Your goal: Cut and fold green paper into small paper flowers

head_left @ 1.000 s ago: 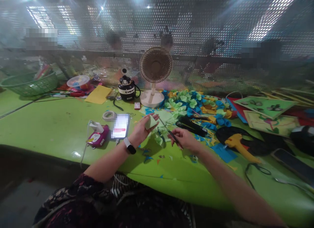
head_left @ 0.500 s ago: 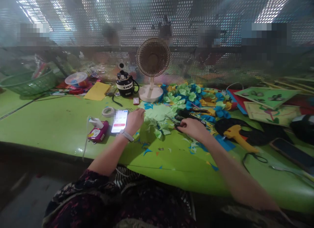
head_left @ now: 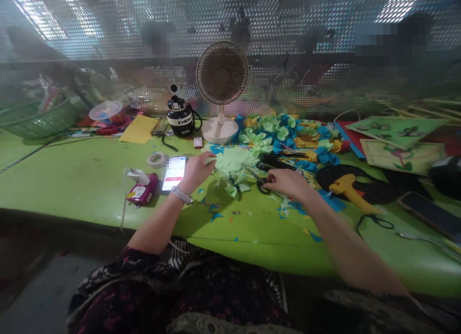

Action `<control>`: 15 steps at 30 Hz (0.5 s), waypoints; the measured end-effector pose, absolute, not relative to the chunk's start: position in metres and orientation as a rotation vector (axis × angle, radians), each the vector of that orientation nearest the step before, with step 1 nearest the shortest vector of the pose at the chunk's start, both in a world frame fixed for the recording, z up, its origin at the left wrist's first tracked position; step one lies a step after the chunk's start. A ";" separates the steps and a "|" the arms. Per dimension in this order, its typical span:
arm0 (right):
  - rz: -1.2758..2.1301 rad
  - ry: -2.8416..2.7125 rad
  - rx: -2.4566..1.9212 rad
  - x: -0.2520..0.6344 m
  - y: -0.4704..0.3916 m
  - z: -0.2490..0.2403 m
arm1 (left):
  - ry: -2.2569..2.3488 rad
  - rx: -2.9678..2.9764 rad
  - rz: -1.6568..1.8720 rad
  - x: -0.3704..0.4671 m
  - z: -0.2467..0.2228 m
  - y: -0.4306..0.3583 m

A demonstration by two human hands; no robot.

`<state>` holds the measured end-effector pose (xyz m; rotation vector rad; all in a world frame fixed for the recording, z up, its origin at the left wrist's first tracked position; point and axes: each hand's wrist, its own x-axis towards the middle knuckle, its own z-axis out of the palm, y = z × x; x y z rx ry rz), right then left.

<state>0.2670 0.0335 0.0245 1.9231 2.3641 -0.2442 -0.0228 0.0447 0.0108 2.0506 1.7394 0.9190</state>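
The right fingers (head_left: 272, 177) pinch the scissors (head_left: 259, 180) at their near end, tips beyond, forward-left.

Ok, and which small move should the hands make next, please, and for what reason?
Probably the left hand should pick up a piece of the light green paper. Its fingertips are by the left edge of that paper, while the right hand is at the handles of the scissors, so it seems the better placed of the two.
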 end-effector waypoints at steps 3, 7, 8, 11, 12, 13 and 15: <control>-0.197 2.583 1.954 0.264 0.029 0.026 | 1.741 2.130 0.708 -0.022 0.011 0.043; -0.043 3.174 1.693 0.248 0.025 0.012 | 1.833 2.313 0.595 -0.019 0.010 0.041; 0.014 3.245 1.576 0.243 0.025 0.006 | 1.857 2.323 0.584 -0.019 0.010 0.041; 0.131 3.247 1.386 0.233 0.031 -0.014 | 1.909 2.316 0.580 -0.017 0.009 0.039; 0.151 3.233 1.366 0.230 0.033 -0.020 | 1.911 2.314 0.602 -0.016 0.008 0.039; 0.164 3.227 1.352 0.229 0.036 -0.025 | 1.900 2.315 0.642 -0.016 0.007 0.039; 0.169 3.238 1.342 0.228 0.040 -0.031 | 1.841 2.332 0.780 -0.016 0.005 0.040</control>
